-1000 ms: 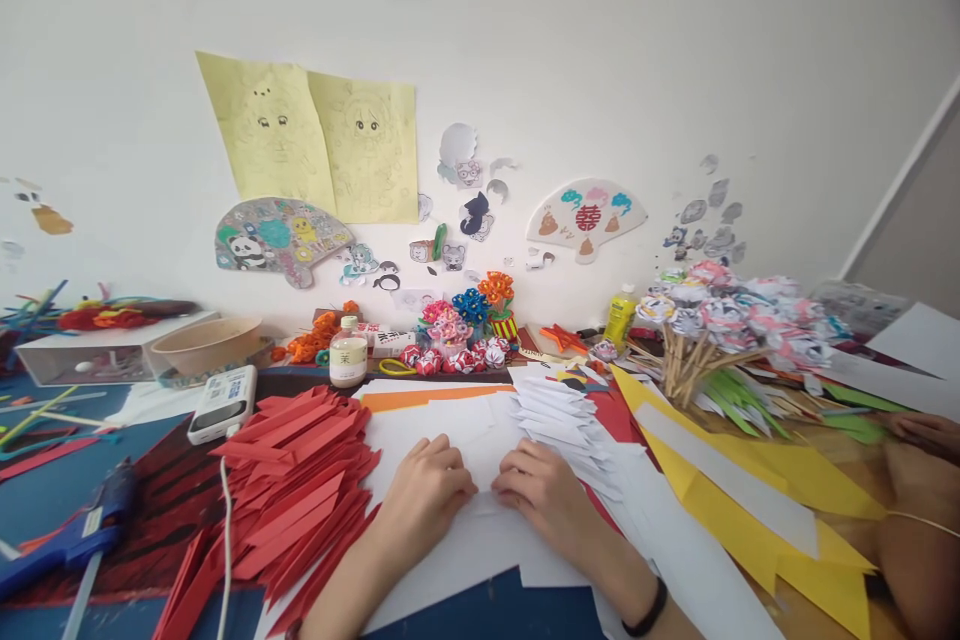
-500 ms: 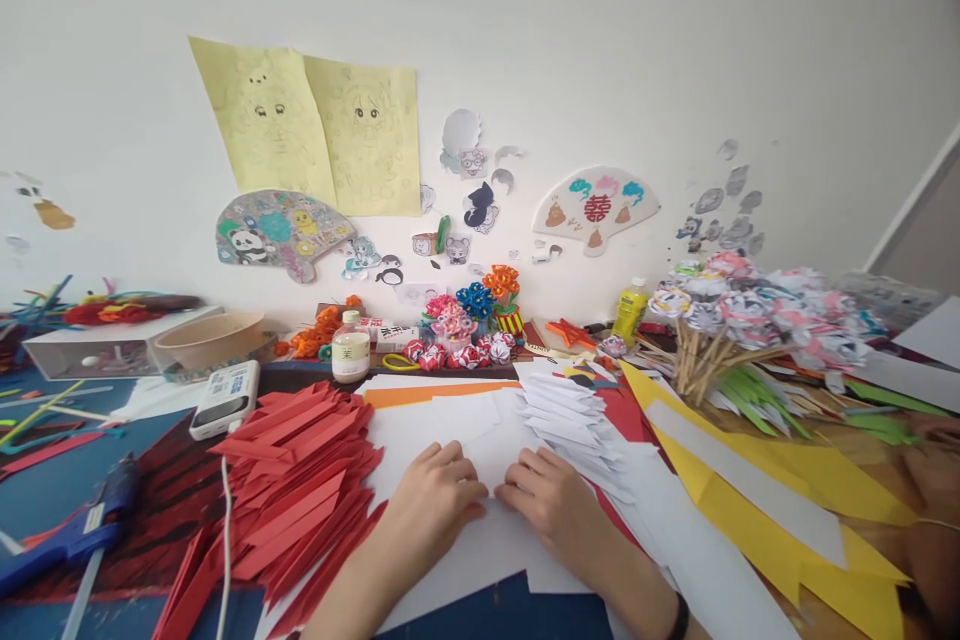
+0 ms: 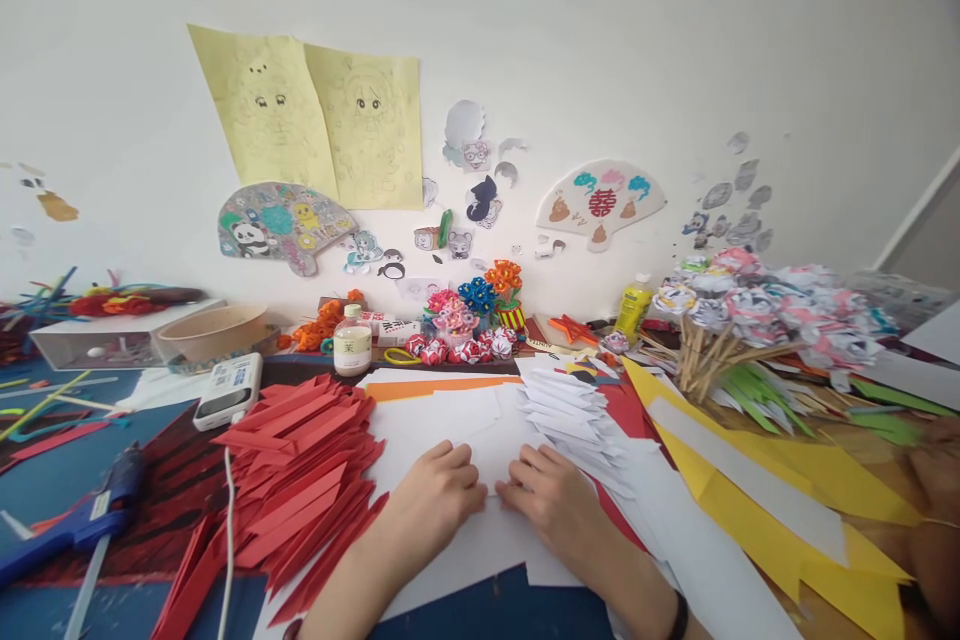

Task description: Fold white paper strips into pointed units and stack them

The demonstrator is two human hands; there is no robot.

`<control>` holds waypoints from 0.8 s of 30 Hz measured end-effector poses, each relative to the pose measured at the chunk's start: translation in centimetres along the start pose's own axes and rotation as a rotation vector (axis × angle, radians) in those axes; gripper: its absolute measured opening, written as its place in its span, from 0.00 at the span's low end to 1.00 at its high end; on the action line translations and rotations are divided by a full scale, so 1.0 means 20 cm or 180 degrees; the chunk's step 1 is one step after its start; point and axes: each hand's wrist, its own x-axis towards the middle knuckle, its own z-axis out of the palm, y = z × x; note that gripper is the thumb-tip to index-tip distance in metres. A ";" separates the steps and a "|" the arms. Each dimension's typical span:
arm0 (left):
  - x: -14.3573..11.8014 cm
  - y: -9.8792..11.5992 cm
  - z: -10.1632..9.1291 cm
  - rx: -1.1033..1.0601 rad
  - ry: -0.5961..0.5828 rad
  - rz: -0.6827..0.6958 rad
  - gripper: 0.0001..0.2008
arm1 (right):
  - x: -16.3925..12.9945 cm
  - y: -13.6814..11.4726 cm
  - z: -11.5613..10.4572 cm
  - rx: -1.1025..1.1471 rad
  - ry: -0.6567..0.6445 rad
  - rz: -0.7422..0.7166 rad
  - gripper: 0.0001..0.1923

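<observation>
In the head view, my left hand (image 3: 441,485) and my right hand (image 3: 546,488) face each other with fingers curled down. Between them runs the edge of a piece of white paper (image 3: 491,512), pinched by both hands close to its middle. It lies over larger white sheets (image 3: 420,585), so its outline is hard to make out. Left of my left hand is a heap of folded red paper strips (image 3: 304,480). A stack of folded white paper strips (image 3: 564,410) lies just beyond my right hand. My fingertips are partly hidden.
A blue glue gun (image 3: 105,510) and a white device with a cable (image 3: 227,390) are at left. A bottle (image 3: 352,345) stands behind the red heap. Yellow paper (image 3: 720,480) and paper flowers on sticks (image 3: 750,310) are at right. Another person's arm (image 3: 937,480) shows at the right edge.
The camera view has shifted slightly. Both hands stay in nearly the same place and pose on the white paper.
</observation>
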 end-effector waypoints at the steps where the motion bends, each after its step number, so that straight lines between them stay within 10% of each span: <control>1: 0.00 0.00 0.00 0.0036 -0.0015 0.0025 0.13 | 0.00 0.00 0.00 -0.0004 0.0005 -0.0004 0.09; 24: 0.02 0.03 -0.08 0.0074 -0.0393 0.0068 0.11 | -0.01 0.01 -0.03 0.0520 -0.0163 0.0581 0.10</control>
